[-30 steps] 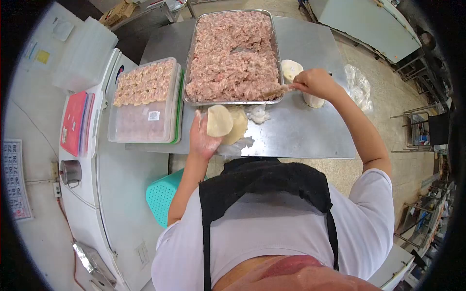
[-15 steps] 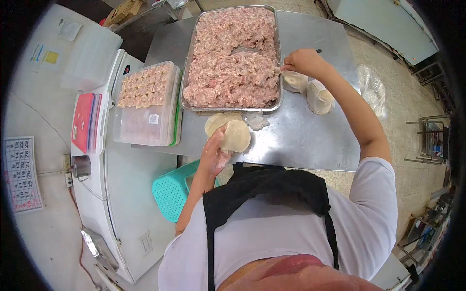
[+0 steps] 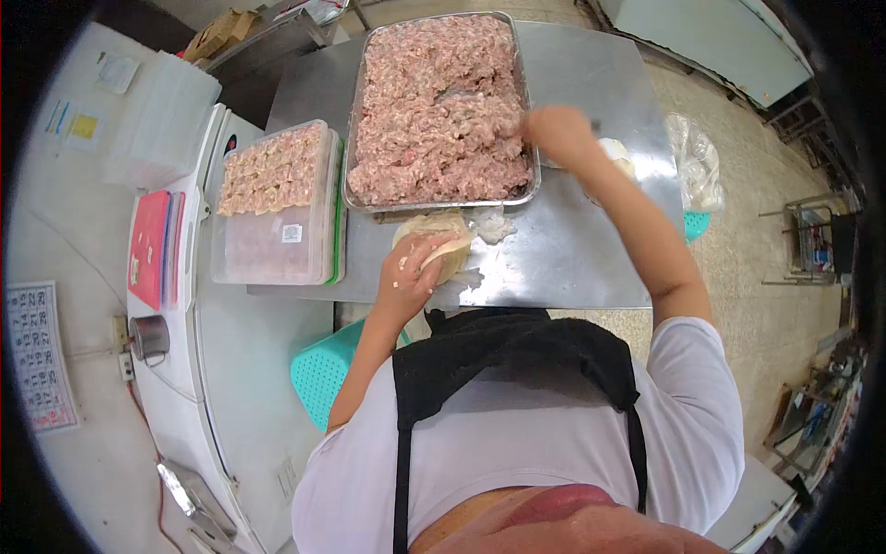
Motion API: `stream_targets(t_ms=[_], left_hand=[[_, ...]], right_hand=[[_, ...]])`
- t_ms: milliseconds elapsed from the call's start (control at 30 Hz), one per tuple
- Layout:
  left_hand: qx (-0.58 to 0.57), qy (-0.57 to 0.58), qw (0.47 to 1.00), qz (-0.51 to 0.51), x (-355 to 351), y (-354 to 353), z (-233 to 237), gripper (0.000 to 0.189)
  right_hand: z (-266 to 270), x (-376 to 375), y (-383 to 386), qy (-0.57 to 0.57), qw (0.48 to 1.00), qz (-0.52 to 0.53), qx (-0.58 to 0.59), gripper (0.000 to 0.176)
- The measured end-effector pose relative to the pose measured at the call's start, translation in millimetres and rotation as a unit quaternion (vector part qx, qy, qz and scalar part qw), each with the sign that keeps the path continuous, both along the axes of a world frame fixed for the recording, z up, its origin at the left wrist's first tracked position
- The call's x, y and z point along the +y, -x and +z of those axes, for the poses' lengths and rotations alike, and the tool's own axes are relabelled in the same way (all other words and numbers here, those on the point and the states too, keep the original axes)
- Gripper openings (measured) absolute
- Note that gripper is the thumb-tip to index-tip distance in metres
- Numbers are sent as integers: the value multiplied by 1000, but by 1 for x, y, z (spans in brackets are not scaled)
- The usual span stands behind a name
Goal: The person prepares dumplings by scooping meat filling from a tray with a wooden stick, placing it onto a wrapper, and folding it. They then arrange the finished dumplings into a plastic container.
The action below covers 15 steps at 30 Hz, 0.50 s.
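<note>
My left hand (image 3: 406, 277) is closed on a round, pale dough wrapper (image 3: 449, 260) near the table's front edge, with more dough just behind it. My right hand (image 3: 556, 137), blurred by motion, is curled at the right rim of a large metal tray (image 3: 533, 189). Ground meat (image 3: 443, 111) fills that tray. What the right fingers hold is hidden. A pale wrapped bundle (image 3: 616, 159) shows partly behind my right forearm. Left of the tray, filled dumplings (image 3: 269, 171) sit in rows on a clear plastic container (image 3: 268, 249).
Crumpled clear plastic (image 3: 492, 224) lies before the tray on the metal table (image 3: 572, 268). A teal stool (image 3: 328, 369) stands below the table at left. On the white appliance (image 3: 268, 397) are coloured boards (image 3: 149, 249) and a metal cup (image 3: 149, 338). A plastic bag (image 3: 694, 166) is at right.
My right hand has moved left, from the bundles to the tray's edge over the meat. My left hand has shifted slightly left, and its fingers now fold over the wrapper.
</note>
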<state>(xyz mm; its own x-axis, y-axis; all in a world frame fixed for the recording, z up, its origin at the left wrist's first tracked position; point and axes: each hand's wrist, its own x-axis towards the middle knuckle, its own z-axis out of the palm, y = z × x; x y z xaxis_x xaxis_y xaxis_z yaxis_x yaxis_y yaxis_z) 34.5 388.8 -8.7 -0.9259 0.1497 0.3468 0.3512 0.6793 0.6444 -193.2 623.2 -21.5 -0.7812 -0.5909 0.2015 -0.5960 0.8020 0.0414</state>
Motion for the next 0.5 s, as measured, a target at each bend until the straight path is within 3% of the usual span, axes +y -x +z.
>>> stream_targets(t_ms=[67,167,233,300,333,400,433,500], left_hand=[[6,-33,999,-37,-14,6,1,35],[19,-36,995,-88,-37,4,12,34],[31,-59,992,-104,-58,5,21,35],[-10,-116,985,-125,-81,3,27,34],[-77,-221,967,-105,-90,-1,36,34],[-179,-391,900,-71,-115,-1,24,34],[-180,-390,899,-79,-124,-4,24,34],[-297,-538,789,6,-143,-11,26,35]], right_hand=[[-6,-2,-22,44,997,-36,-45,15],[56,-2,-57,-55,996,-39,-59,12],[94,7,-68,-59,996,-56,23,12],[113,2,-68,-57,994,-87,33,13],[117,-2,-65,-51,992,-109,44,14],[79,-14,-63,-22,990,-142,16,16],[49,-19,-63,10,986,-167,-11,18],[-27,-25,-66,24,973,-228,-29,21]])
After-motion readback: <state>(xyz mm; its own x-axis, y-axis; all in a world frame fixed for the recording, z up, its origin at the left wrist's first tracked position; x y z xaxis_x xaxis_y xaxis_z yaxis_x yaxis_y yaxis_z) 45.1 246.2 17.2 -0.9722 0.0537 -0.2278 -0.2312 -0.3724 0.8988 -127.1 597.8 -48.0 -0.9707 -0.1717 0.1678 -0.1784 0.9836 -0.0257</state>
